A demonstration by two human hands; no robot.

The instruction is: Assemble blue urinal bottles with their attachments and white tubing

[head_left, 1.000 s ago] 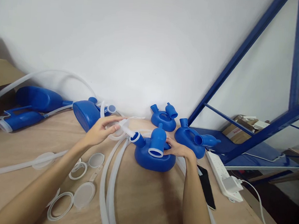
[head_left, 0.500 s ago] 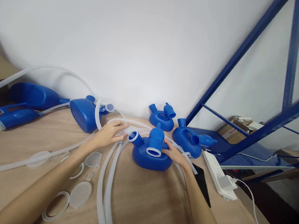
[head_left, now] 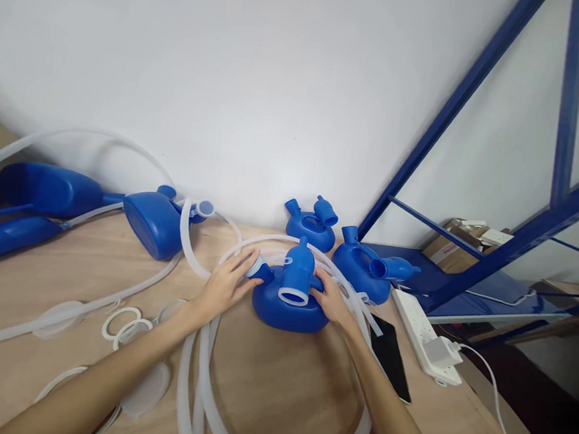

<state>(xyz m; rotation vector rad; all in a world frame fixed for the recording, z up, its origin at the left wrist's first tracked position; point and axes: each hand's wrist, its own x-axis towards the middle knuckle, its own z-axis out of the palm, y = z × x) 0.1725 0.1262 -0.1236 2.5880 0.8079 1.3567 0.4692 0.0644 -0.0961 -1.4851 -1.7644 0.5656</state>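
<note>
A blue plastic urinal bottle [head_left: 289,312] stands on the table in front of me. A blue cup-shaped funnel [head_left: 298,271] with a white-rimmed mouth sits across its top. My left hand [head_left: 227,282] pinches a translucent white cap [head_left: 257,266] at the mouth of the bottle's left neck. How far the cap sits on the neck, I cannot tell. On the other side, my right hand [head_left: 332,299] is closed around the bottle's handle, its fingertips partly hidden. Loops of clear hose [head_left: 206,364] lie around and behind the bottle.
More blue bottles stand behind [head_left: 311,232], at right [head_left: 362,273] and at left [head_left: 153,223]. White rings [head_left: 120,324] and clear lids [head_left: 148,390] lie near my left forearm. A black phone [head_left: 391,359] and a power strip [head_left: 423,338] lie right, beside a blue metal rack [head_left: 458,116].
My left hand has moved down and right, bringing the translucent cap to the bottle's left neck. My right hand stays on the handle. The view has shifted slightly.
</note>
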